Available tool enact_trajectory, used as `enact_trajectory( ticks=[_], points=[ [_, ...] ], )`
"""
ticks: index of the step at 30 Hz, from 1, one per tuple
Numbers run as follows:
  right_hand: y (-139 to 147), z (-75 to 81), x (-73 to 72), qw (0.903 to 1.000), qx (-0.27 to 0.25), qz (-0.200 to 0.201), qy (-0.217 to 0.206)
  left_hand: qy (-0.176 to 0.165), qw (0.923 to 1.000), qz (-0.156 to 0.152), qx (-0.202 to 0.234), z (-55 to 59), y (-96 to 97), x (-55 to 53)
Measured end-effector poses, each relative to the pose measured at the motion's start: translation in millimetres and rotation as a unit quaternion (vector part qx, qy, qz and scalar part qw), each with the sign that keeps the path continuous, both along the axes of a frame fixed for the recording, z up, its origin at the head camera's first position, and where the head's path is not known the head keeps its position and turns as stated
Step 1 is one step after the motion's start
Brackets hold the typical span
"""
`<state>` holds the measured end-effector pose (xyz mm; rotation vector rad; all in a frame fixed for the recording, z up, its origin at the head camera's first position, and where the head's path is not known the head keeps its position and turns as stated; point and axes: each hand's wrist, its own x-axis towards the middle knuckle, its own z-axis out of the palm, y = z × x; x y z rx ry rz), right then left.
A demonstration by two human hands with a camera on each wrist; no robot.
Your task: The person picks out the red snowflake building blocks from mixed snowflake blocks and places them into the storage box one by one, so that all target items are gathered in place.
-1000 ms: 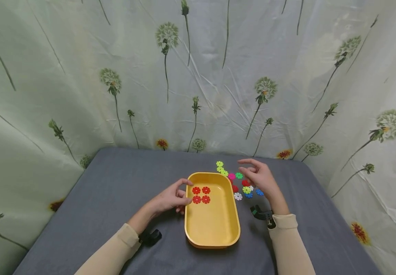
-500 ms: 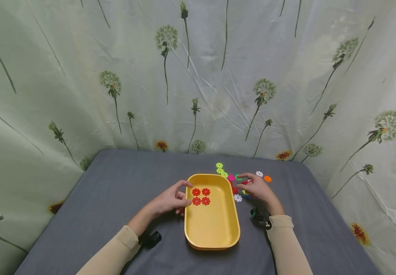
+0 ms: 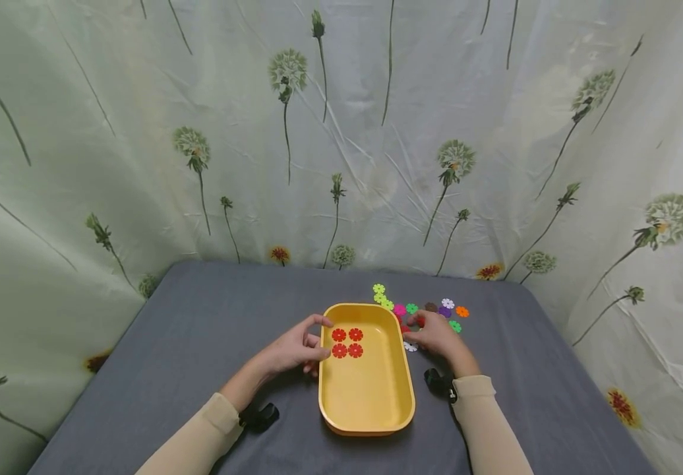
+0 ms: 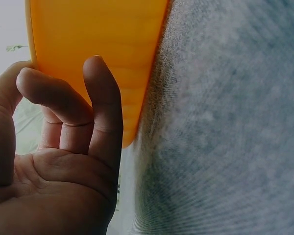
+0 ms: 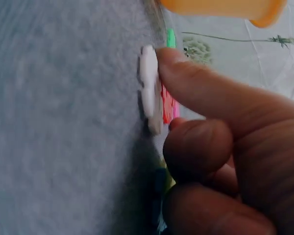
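At the left rim of a yellow tray (image 3: 368, 396), my left hand (image 3: 294, 344) grips the wall, thumb over the edge and other fingers outside. In the left wrist view, bent fingers (image 4: 105, 98) lie along the tray's orange-looking side (image 4: 122, 44). Several red snowflake discs (image 3: 347, 343) lie in two rows inside the tray. Right of it, my right hand (image 3: 439, 335) hovers low over loose discs, thumb and forefinger apart. The right wrist view shows its thumb (image 5: 186, 73) at the edge of a white snowflake disc (image 5: 148, 81), with a red disc (image 5: 166, 105) just behind.
Lime discs (image 3: 380, 295) line up behind the tray's far right corner. Pink (image 3: 399, 309), green (image 3: 412, 308), purple (image 3: 445, 312), white (image 3: 447, 303) and orange (image 3: 463, 311) discs lie around the right hand. A grey cloth (image 3: 246, 297) covers the surface; a flowered curtain (image 3: 229, 99) stands behind.
My right hand has come down and left from above the loose discs to beside the tray's right wall, near the white disc. My left hand and the tray stay in place.
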<state>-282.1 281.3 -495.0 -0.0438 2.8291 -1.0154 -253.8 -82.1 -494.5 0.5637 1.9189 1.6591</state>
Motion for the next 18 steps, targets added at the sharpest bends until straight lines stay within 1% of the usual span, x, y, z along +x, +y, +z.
enact_trajectory(
  ticks=[6, 10, 14, 18],
  points=[
    [-3.9, 0.7, -0.8, 0.9998, 0.015, -0.005, 0.012, -0.001, 1.0000, 0.002, -0.002, -0.7, 0.8, -1.3],
    [-4.7, 0.3, -2.6, 0.9994, 0.026, 0.003, 0.024, -0.004, 1.0000, 0.005, -0.005, -0.3, 0.7, -0.9],
    [-4.9, 0.5, -2.3, 0.9993, 0.026, 0.010, 0.026, -0.005, 1.0000, 0.007, -0.005, 0.1, 0.5, 0.1],
    [-3.0, 1.5, -2.5, 0.9996, 0.015, 0.001, 0.025, -0.005, 1.0000, 0.007, -0.002, -0.1, 0.9, 0.5]
  ],
)
